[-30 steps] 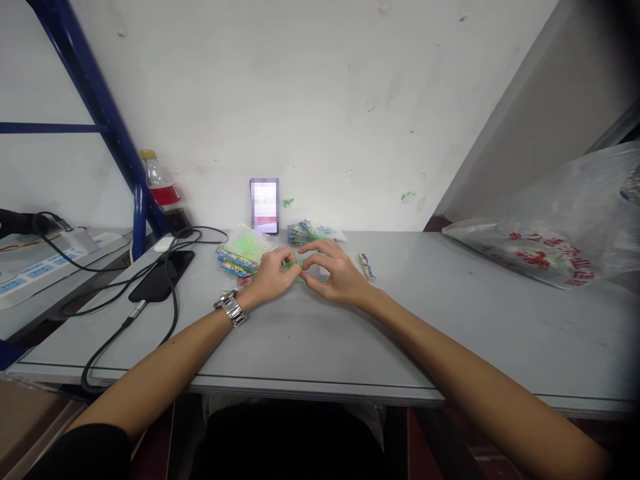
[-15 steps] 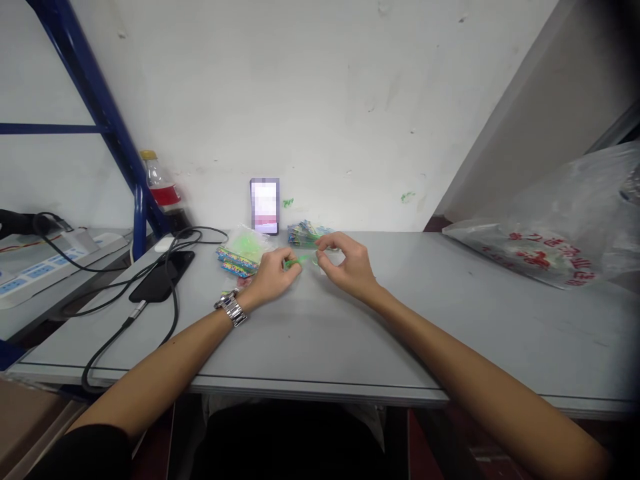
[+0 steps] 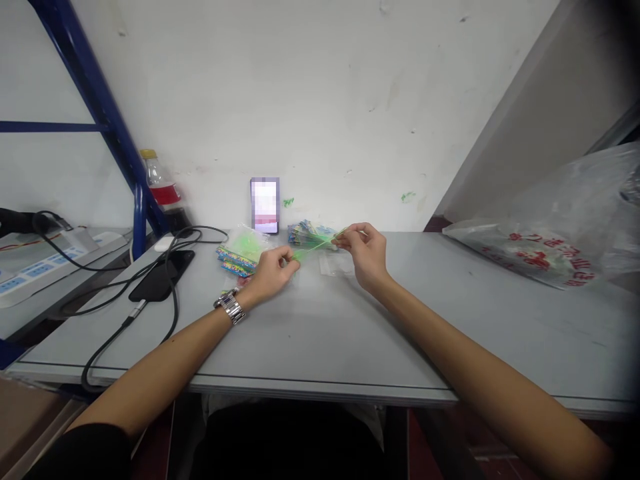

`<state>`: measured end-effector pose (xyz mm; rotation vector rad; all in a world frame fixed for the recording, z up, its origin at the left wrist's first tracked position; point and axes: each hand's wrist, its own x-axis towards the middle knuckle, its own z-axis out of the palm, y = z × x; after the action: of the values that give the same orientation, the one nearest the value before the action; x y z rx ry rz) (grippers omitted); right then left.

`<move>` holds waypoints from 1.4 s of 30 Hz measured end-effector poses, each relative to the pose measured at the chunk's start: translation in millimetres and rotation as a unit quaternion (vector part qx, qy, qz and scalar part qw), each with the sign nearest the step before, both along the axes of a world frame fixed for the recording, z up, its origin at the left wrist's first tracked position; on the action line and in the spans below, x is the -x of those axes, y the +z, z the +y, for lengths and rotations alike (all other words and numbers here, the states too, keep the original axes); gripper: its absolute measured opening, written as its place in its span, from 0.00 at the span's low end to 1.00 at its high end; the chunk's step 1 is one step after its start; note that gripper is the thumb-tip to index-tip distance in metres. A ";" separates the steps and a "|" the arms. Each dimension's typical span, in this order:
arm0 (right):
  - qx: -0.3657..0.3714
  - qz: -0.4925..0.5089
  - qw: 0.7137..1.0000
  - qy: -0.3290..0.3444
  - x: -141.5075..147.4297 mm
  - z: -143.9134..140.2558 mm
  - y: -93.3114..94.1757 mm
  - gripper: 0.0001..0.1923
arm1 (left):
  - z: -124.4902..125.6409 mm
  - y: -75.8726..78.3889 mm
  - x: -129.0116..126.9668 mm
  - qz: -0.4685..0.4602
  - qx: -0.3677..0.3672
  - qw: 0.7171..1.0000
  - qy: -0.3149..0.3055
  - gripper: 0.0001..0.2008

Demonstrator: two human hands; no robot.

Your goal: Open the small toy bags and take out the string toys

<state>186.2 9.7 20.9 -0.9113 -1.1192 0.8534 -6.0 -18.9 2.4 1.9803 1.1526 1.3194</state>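
Fingertips of the left hand (image 3: 270, 273) and right hand (image 3: 364, 253) pinched a stretched green band (image 3: 316, 245); overstretching risked it snapping or slipping free.

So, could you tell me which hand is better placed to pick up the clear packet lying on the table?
Probably the right hand: it hovers just above the clear packet, while the left hand pinches the green band further away.

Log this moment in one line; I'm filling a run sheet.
left hand: pinches green band | right hand: pinches its other end | band: stretched above table
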 end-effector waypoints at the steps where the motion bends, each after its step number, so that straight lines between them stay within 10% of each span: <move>1: 0.020 0.028 0.999 0.012 -0.3 -0.1 1.0 0.07 | 0.5 0.0 0.4 -0.016 0.010 1.000 -0.011 0.10; 18: 0.109 0.232 0.955 0.148 -9.4 4.4 7.5 0.11 | 10.1 -3.7 3.7 -0.157 0.079 0.982 -0.066 0.10; 26: 0.076 0.105 0.969 0.211 -6.7 -10.1 15.4 0.04 | 9.6 -6.1 3.0 -0.126 0.074 0.986 -0.076 0.12; 32: 0.023 -0.014 0.967 0.254 -7.3 -14.3 18.5 0.20 | 8.5 -5.6 1.8 -0.102 0.065 0.990 -0.074 0.13; 42: -0.094 -0.202 0.909 0.351 -6.6 -25.3 23.9 0.22 | 6.6 -3.1 0.0 -0.101 0.077 0.990 -0.058 0.14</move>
<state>192.7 -15.6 44.9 -0.5198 -1.9209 1.1343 -6.0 -12.3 -0.7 1.7324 0.9973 1.2981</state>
